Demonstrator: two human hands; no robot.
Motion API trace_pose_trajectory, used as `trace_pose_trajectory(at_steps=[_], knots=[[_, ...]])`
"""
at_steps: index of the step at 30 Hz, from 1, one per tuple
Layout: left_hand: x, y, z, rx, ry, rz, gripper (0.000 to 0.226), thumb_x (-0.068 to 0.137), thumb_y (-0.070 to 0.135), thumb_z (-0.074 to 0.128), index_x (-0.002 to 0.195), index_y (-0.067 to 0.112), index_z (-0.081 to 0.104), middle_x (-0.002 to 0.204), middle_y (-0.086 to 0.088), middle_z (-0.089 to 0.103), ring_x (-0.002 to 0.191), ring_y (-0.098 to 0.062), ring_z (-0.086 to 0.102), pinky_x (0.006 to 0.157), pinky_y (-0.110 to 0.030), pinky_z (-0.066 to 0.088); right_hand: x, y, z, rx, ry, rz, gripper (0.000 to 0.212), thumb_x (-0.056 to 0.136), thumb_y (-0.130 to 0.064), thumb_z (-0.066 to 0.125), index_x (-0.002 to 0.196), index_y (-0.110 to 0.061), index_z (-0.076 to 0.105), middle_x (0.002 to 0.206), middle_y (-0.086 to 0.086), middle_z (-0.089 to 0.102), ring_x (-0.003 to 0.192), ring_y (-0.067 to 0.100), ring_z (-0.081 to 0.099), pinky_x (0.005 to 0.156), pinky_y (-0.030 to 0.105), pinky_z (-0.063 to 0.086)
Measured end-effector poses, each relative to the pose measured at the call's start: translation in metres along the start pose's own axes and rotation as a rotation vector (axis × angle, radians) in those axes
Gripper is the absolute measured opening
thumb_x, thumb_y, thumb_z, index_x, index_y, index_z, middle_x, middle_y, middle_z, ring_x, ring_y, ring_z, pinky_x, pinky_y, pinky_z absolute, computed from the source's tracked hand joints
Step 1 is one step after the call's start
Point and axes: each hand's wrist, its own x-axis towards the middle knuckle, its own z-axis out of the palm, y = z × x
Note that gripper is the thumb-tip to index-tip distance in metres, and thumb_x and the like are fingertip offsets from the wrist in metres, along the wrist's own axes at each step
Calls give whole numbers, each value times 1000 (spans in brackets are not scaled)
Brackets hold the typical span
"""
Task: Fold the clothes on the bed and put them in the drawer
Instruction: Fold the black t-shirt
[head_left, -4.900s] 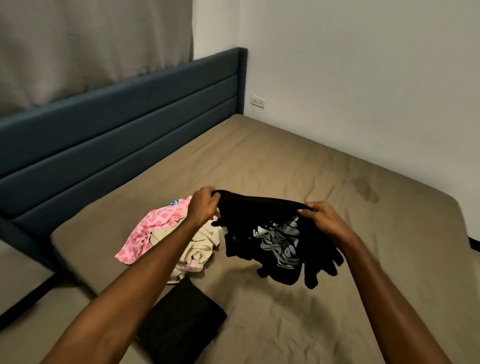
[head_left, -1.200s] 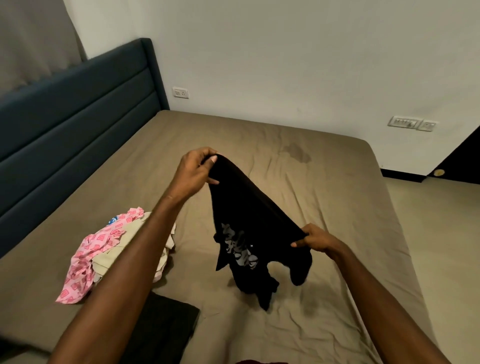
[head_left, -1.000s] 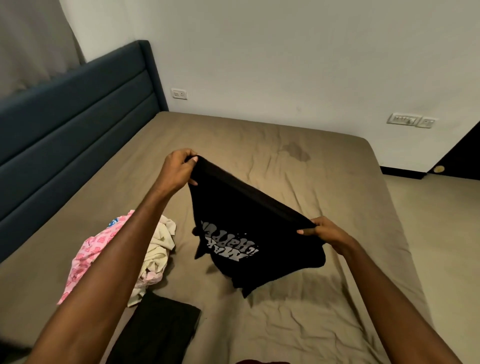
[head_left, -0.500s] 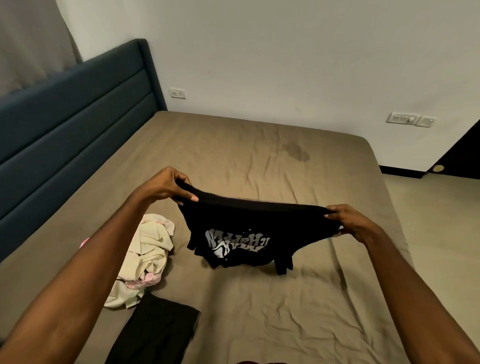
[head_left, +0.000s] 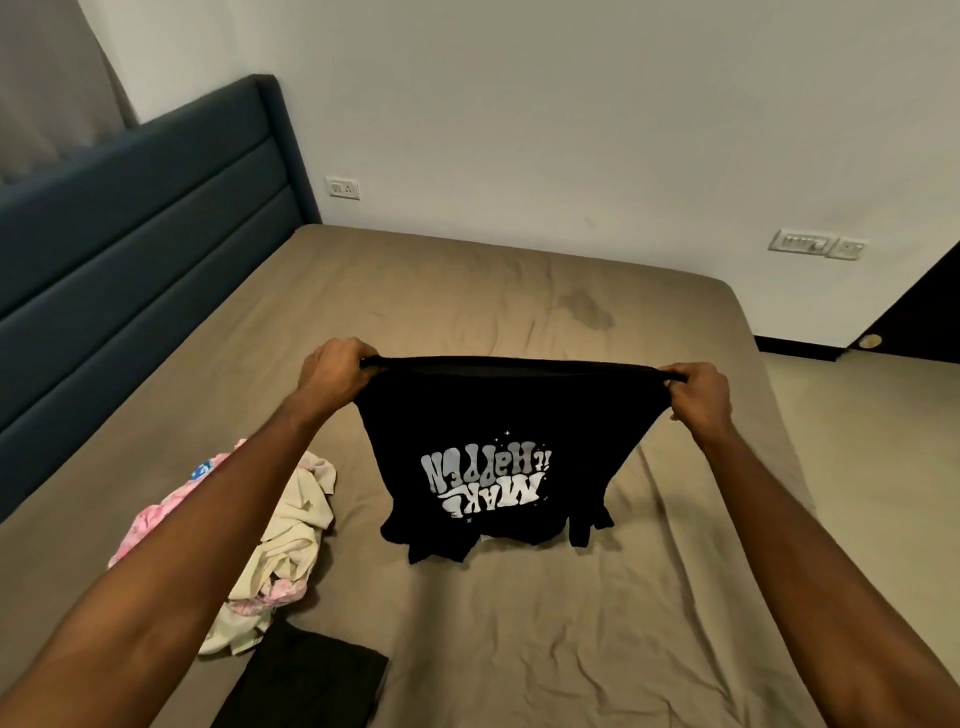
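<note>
The left hand (head_left: 332, 371) and right hand (head_left: 698, 387) pinched the hem corners of the black T-shirt (head_left: 498, 452) above the bed (head_left: 675, 623); light, limp cloth, seemingly best held there.

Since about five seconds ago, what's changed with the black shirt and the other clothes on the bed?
The black T-shirt, bunched between the hands earlier, is now stretched flat and hangs upside down with its print showing. The left hand and right hand have moved apart and keep their grip on its top edge. The cream and pink clothes pile and the folded black garment lie as before.
</note>
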Motion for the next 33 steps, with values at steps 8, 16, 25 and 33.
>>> trace_pose_trajectory(at_steps=[8,16,25,33], knots=[[50,5,-30,30,260,-222,21,83,36,82,96,20,80,86,-8,74,83,-31,68,70,-36,55,65,-60,-25,130,0,-103,18,83,5,71,89,-7,82,71,15,74,38,14,61,45,25,54],[32,-21,-52,52,-201,156,70,58,91,62,69,24,76,57,9,65,53,-13,61,50,-37,52,58,-48,-36,197,-269,-149,15,88,13,69,94,1,77,79,23,75,70,29,77,61,28,63],[16,-25,-73,-254,-572,235,21,79,44,83,92,27,84,81,-3,76,68,-15,63,56,-32,49,53,-35,-32,248,-39,-115,19,93,13,58,97,1,71,79,19,70,59,14,72,58,18,59],[50,-27,-72,-189,-506,116,15,90,28,78,99,17,81,81,0,79,75,-17,76,62,-29,54,72,-39,-19,292,-16,-33,18,94,13,54,96,2,68,77,18,68,52,14,71,53,21,59]])
